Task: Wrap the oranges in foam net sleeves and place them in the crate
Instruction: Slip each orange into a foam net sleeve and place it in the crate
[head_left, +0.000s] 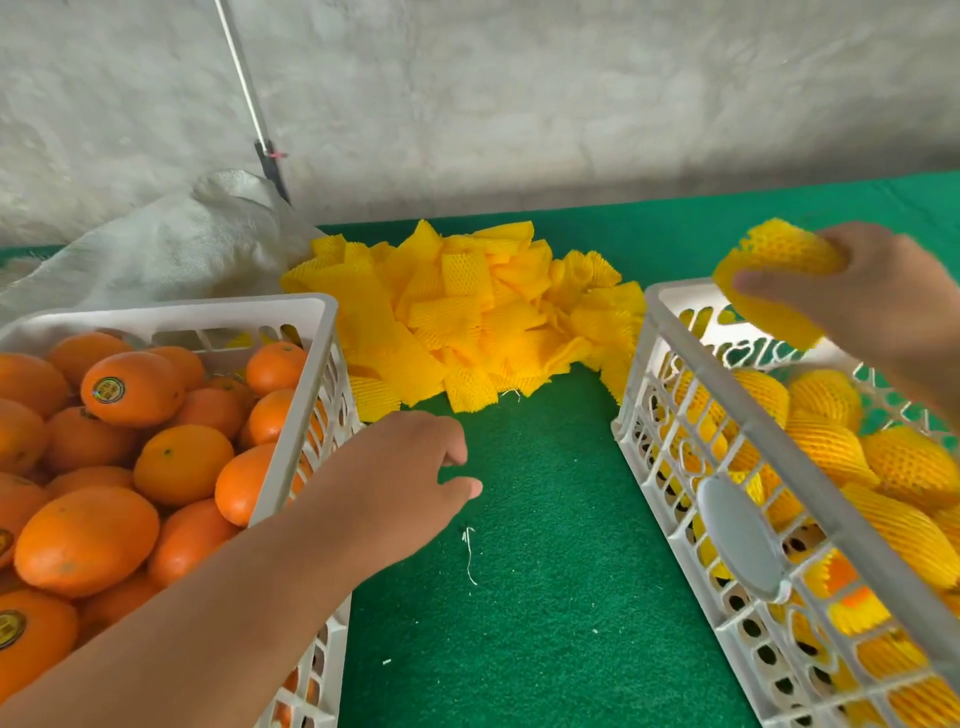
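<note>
Counter: green felt surface, carrying everything below.
Left crate: white plastic, left of the sleeve pile, full of bare oranges; some carry round stickers.
Right crate: white plastic, right of the sleeve pile, partly filled with wrapped oranges in yellow netting.
Sack: white woven cloth, left of the sleeve pile and behind the left crate.
Sleeve pile: flat yellow foam net sleeves heaped on the counter between the two crates.
Left hand: its grip is empty, fingers loosely curled, just in front of the sleeve pile beside the left crate's corner.
Right hand: right of the sleeve pile, above the right crate's far end, its grip closed round a sleeved orange.
</note>
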